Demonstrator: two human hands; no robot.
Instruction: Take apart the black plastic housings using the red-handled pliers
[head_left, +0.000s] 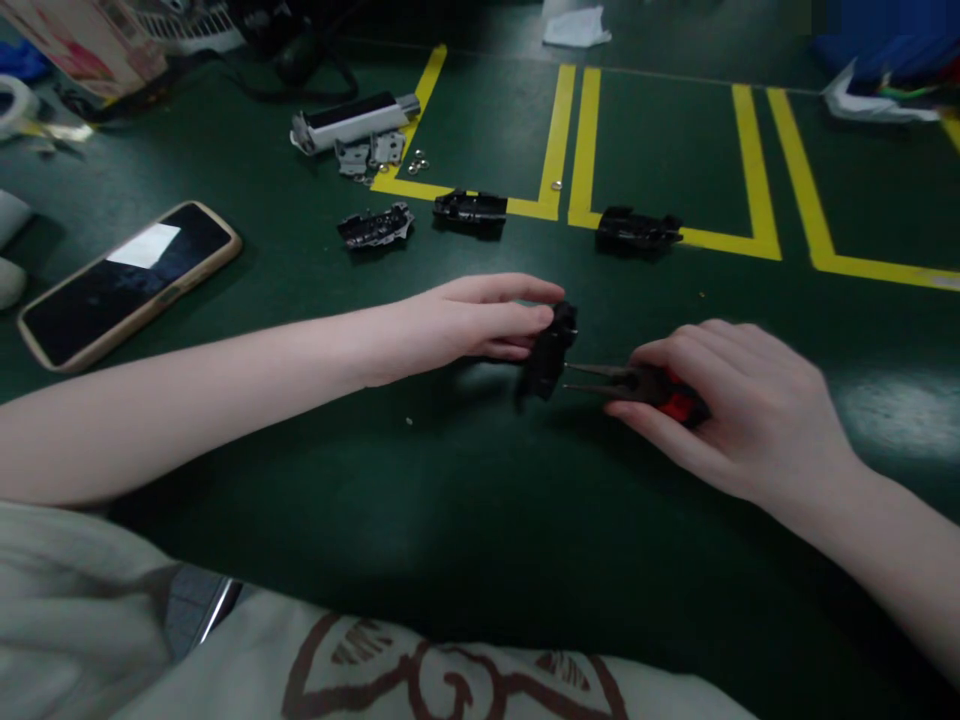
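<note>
My left hand [480,318] holds a small black plastic part [549,352] by its upper end, above the green table. My right hand [739,405] is closed around pliers with red and black handles [660,390]. The pliers' two thin jaws are slightly apart, with their tips at the right side of the black part; whether they touch it I cannot tell. Behind my hands lie similar black parts: one at the left [376,228], one in the middle [471,210] and one at the right [639,230].
A phone [131,280] lies at the left. Farther back are a white and black part [352,122], metal brackets [369,153] and several small rings [418,162]. Yellow tape [757,180] marks the table [480,490]. A white scrap [576,27] lies at the back.
</note>
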